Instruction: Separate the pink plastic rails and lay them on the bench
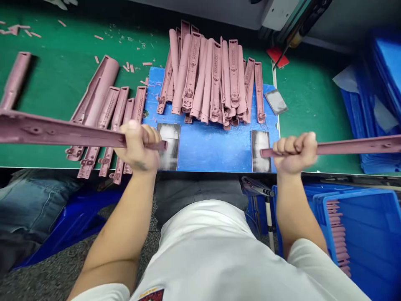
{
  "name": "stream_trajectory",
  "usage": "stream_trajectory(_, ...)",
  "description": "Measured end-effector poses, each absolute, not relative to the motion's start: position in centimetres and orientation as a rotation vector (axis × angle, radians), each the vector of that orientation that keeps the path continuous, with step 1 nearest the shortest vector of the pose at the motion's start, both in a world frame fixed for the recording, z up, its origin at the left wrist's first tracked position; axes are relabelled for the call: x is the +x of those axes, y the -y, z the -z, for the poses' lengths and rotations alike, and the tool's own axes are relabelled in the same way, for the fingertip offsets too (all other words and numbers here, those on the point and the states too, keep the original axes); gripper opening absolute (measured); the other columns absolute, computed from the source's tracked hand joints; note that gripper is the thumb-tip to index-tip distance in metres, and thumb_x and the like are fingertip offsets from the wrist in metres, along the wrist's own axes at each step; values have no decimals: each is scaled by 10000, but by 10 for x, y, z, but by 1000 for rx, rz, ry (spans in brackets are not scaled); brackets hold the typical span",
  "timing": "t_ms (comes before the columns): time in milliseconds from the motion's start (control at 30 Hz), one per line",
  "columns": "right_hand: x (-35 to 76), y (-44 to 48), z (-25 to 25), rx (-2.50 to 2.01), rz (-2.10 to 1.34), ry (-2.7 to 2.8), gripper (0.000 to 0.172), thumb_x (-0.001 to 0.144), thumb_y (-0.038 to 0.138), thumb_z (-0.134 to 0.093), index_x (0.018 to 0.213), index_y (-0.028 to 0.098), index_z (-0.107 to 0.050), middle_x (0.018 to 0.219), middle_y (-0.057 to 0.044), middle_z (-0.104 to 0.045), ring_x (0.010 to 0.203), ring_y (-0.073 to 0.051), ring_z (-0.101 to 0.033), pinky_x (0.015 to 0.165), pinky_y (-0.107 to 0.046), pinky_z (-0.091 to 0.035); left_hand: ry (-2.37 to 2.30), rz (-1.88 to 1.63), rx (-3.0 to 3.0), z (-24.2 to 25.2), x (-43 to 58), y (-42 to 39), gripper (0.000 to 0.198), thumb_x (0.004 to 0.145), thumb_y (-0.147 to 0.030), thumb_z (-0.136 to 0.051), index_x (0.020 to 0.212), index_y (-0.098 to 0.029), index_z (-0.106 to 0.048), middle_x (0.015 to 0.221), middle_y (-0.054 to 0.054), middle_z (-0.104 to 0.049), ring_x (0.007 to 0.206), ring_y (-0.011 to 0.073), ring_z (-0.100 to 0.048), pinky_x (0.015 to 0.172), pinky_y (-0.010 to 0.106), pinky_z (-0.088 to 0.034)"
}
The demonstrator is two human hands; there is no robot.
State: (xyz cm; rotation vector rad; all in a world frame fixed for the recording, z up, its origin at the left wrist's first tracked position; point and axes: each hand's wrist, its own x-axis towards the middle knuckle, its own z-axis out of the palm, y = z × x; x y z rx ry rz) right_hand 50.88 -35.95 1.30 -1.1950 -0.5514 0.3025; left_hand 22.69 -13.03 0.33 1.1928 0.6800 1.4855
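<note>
My left hand [138, 146] is closed in a fist round a long pink plastic part [56, 131] that sticks out to the left. A second long pink part [354, 146] runs off to the right from the fist of my right hand [296, 152]. Both hands hover over the front edge of a blue mat [213, 146], each beside a grey abrasive pad: one [169, 138] on the left, the other [260, 142] on the right. A heap of the same pink parts [209, 79] lies at the mat's far side.
A row of pink parts [106, 121] lies on the green table [56, 79] at left, with trimmings scattered behind. A small grey pad [275, 101] rests near the mat's right edge. Blue bins [360, 234] stand lower right, one holding stacked pink parts. Someone's jeans [31, 200] show at left.
</note>
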Motion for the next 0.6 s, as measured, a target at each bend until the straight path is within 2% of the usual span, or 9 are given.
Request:
stream_trajectory(100,508,356,-14,-1273,-219,518,834,1002,802,-779,707,286,-193,593,96,-41,481,-107,-42,439,-342,-123,-747,-1442,1129,-2,236,125,655,1163,-406,-727,714,-262,-273,595,-90,-167,465,73,-141,491,310,-137)
stream_trajectory(200,513,344,-16,-1307,-111,472,869,935,959,-719,727,294,-201,597,77,-67,521,-136,-96,455,-375,-188,-797,-1469,1119,-2,242,116,695,1232,-441,-683,720,-255,-251,608,-88,-174,493,67,-157,528,303,-186)
stream_trajectory(267,510,351,-19,-1331,-168,462,889,901,972,-762,723,289,-222,587,72,-84,529,-138,-115,470,-365,-200,-747,-1435,1200,-5,231,125,719,1192,-495,-739,694,-251,-281,589,-75,-216,494,73,-198,530,317,-204)
stream_trajectory(333,504,363,-21,-1355,-262,434,880,911,921,-810,716,286,-233,573,84,-76,514,-123,-88,468,-340,-166,-707,-1339,1268,-9,216,138,717,1118,-510,-801,660,-252,-313,564,-66,-218,479,84,-198,511,336,-172)
stream_trajectory(433,510,362,-19,-1374,-296,421,832,959,891,-794,718,302,-258,568,99,-100,498,-115,-84,449,-329,-177,-737,-1264,1242,-11,214,139,645,1126,-385,-752,666,-259,-317,558,-79,-166,466,87,-133,506,342,-108)
stream_trajectory(500,522,344,-14,-1334,-190,470,808,989,945,-727,732,320,-284,583,90,-152,509,-134,-165,465,-343,-289,-702,-1361,1213,-6,228,126,588,1190,-315,-630,696,-266,-314,572,-81,-185,470,88,-132,512,334,-129)
stream_trajectory(533,526,336,-11,-1307,-127,508,798,998,975,-691,736,328,-305,591,80,-191,520,-147,-233,498,-357,-371,-663,-1431,1219,-1,235,121,576,1212,-340,-596,707,-267,-328,578,-77,-217,473,91,-165,516,329,-168)
stream_trajectory(600,523,333,-5,-1276,-48,600,782,1005,1004,-659,723,331,-378,604,50,-306,561,-180,-401,621,-412,-531,-578,-1493,1290,9,235,122,618,1197,-526,-672,702,-256,-417,594,-49,-344,501,115,-332,553,341,-329)
